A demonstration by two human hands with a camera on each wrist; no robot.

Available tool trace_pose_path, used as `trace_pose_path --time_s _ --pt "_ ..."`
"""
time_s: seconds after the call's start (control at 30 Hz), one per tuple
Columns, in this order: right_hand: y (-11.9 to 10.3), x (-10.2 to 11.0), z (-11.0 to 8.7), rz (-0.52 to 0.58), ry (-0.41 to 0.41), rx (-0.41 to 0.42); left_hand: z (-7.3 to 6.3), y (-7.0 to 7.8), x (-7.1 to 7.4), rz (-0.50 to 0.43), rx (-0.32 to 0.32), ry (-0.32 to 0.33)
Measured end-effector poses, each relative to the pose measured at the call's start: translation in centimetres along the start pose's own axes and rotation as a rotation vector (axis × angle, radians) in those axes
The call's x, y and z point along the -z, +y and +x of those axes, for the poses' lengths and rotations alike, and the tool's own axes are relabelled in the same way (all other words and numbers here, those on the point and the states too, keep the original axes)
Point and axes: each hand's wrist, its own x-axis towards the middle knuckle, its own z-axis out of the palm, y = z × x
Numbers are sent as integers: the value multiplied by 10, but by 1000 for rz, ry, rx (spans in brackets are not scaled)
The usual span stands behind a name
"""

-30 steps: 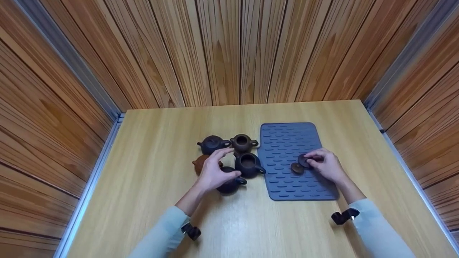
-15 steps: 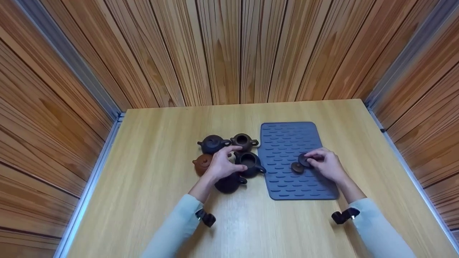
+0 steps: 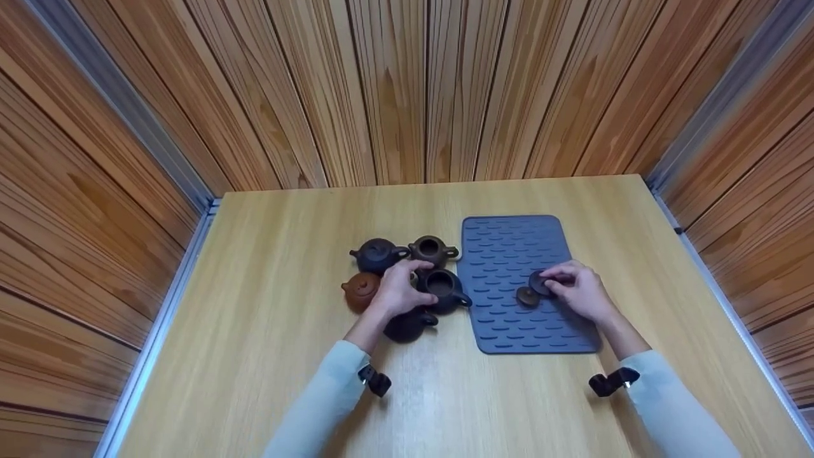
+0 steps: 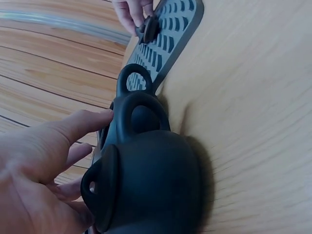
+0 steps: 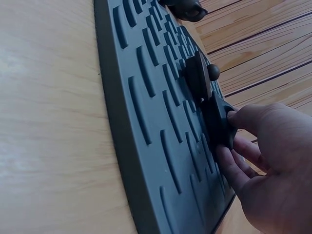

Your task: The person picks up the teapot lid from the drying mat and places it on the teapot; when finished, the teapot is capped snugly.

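Note:
My left hand (image 3: 400,291) grips the spout side of a lidless black teapot (image 3: 453,298), thumb and index finger spread around its body. In the left wrist view, a lidded black teapot (image 4: 156,180) stands in front of that hand and hides part of the held pot. Over on the grey mat (image 3: 509,248), my right hand (image 3: 580,294) pinches a dark teapot lid (image 5: 219,122) between thumb and fingers. Right beside it lies a brown lid (image 3: 526,296) with a round knob.
A lidless brown teapot (image 3: 430,250) and a lidded black one (image 3: 376,256) stand behind the left hand. A reddish-brown teapot (image 3: 360,291) is to its left. Wooden panels (image 3: 407,95) rise beyond the table's far edge.
My left hand has moved right and slightly up, from over the near black teapot to the lidless black one. The right hand stays in place on its lid.

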Motion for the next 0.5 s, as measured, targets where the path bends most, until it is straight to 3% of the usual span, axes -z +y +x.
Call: trace_pose_path --time_s 0.13,0.3,0.5 --pt "-1 1 0 11 7 27 -1 5 2 17 -16 -10" --pt "-2 -1 0 18 23 53 2 -3 -3 52 -43 -1" --pt "-1 0 0 3 11 44 7 -9 -6 110 -20 -8"
